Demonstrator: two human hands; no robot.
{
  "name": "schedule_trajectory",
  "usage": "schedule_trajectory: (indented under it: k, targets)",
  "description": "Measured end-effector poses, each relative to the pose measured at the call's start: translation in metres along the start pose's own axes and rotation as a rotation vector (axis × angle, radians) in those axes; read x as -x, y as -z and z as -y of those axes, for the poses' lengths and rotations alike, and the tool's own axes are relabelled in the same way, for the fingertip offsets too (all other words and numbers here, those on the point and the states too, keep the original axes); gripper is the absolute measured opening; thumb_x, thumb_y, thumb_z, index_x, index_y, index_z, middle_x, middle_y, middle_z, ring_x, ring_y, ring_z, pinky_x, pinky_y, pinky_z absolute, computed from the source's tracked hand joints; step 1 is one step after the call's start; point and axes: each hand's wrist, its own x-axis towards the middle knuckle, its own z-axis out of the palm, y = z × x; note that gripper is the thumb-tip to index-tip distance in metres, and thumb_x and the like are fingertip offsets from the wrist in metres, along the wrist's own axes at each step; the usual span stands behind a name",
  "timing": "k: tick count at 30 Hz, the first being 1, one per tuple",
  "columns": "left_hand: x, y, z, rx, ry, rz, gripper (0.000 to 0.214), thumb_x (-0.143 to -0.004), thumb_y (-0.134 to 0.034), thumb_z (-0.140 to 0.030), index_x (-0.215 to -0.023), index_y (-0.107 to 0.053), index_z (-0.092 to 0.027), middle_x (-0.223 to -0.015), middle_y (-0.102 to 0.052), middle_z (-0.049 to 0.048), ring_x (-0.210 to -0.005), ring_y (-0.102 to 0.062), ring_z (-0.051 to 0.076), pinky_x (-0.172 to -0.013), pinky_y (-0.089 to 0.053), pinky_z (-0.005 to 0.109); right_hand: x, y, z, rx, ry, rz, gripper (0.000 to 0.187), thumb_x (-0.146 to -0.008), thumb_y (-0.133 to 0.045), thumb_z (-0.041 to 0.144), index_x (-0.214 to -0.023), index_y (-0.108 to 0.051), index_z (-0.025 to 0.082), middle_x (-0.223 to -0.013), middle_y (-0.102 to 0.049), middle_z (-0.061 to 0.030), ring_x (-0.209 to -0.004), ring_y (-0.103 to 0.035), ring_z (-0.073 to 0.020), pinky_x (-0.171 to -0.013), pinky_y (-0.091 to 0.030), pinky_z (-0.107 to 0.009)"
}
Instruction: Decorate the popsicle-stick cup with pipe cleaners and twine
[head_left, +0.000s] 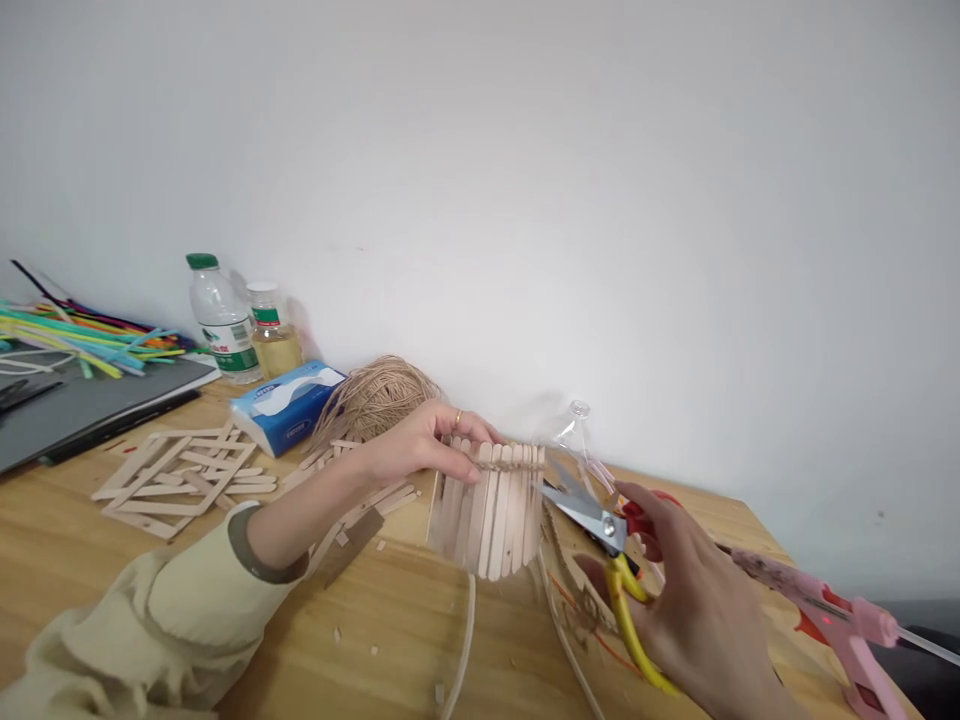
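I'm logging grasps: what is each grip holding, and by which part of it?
Left grip: the craft-stick bundle, near its upper edge. Right grip: the scissors, by the handle end.

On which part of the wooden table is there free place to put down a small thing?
The wooden table is mostly bare between the left sleeve and the pale cord, apart from small scraps. Another patch lies behind the pink glue gun, toward the wall. Crowded: around craft sticks, tissue pack, twine ball and scissors.
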Motion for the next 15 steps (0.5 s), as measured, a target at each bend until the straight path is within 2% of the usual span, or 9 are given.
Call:
schedule_trajectory:
  k: [2, 4, 9, 15]
  targets:
    - [0.0010, -0.0007, -0.0015, -0.012, -0.007, 0.018, 0.016, -0.056, -0.075, -0.018, -0.070, -0.068, -0.015, -0.099, -0.067, 0.0060, -0.092, -0.058, 0.022, -0.082, -0.041, 0.032, -0.0014, -0.0020, 0.0011, 0.053, 0.105, -0.020, 0.048, -0.077, -0.056, 0.044, -0.115, -0.050, 0.016, -0.080, -0.065, -0.0062, -0.069, -0.063, -0.0200, -0.047, -0.045, -0.025]
    - [0.0022, -0.0016, -0.0040, -0.029, -0.015, 0.035, 0.016, -0.055, -0.075, -0.018, -0.070, -0.069, -0.015, -0.098, -0.067, 0.0068, -0.093, -0.058, 0.023, -0.084, -0.041, 0.034, -0.0033, -0.0028, 0.0017, 0.085, 0.164, -0.049, 0.047, -0.076, -0.058, 0.042, -0.115, -0.051, 0.016, -0.077, -0.065, -0.0044, -0.065, -0.062, -0.0181, -0.046, -0.041, -0.024]
    - [0.0042, -0.0030, -0.0082, -0.027, -0.053, 0.108, 0.016, -0.055, -0.076, -0.018, -0.070, -0.071, -0.016, -0.097, -0.069, 0.0074, -0.094, -0.059, 0.023, -0.085, -0.040, 0.036, -0.0089, 0.0014, 0.0010, 0.113, 0.256, -0.109, 0.036, -0.076, -0.051, 0.021, -0.112, -0.054, 0.015, -0.076, -0.068, -0.0024, -0.063, -0.060, -0.0155, -0.047, -0.038, -0.024]
    - [0.0031, -0.0047, -0.0059, 0.055, -0.019, 0.126, 0.017, -0.054, -0.077, -0.017, -0.069, -0.071, -0.016, -0.097, -0.068, 0.0074, -0.091, -0.060, 0.022, -0.081, -0.043, 0.035, -0.0100, 0.0067, -0.0051, 0.171, 0.337, -0.161, 0.043, -0.072, -0.053, 0.012, -0.114, -0.054, 0.014, -0.066, -0.064, 0.0002, -0.061, -0.058, -0.0143, -0.045, -0.031, -0.024]
